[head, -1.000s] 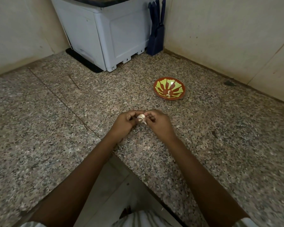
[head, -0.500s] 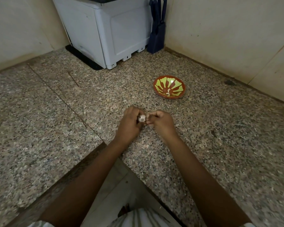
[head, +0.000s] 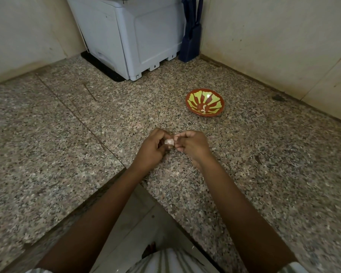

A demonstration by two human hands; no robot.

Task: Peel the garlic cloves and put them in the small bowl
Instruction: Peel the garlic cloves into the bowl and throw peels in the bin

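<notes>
1. Two bare hands meet above a speckled granite countertop (head: 244, 174) in the head view, with both forearms reaching in from the bottom edge.
2. The left hand (head: 152, 148) has its fingers and thumb curled round a garlic clove (head: 169, 142), which shows only as a small pale lump between the two hands.
3. The right hand (head: 193, 144) is also curled, and its fingertips pinch the right side of the clove. Whether they hold loose skin or the clove itself is too small to tell.
4. The clove sits in the grip of both hands near the middle of the countertop. Whether it touches the stone cannot be told.
5. A small bowl (head: 191, 97), red with a yellow-green pattern, stands upright on the countertop beyond the hands and to their right, clearly apart from them.
6. One small white piece (head: 204, 109) lies inside the bowl, low on its near side.
7. At the back corner a white appliance (head: 142, 36) stands on a black mat (head: 100, 66).
8. A dark blue knife block (head: 191, 40) stands just beside the appliance on its right, close to the wall.
9. Striped clothing (head: 165, 261) shows at the bottom edge, between the forearms.
</notes>
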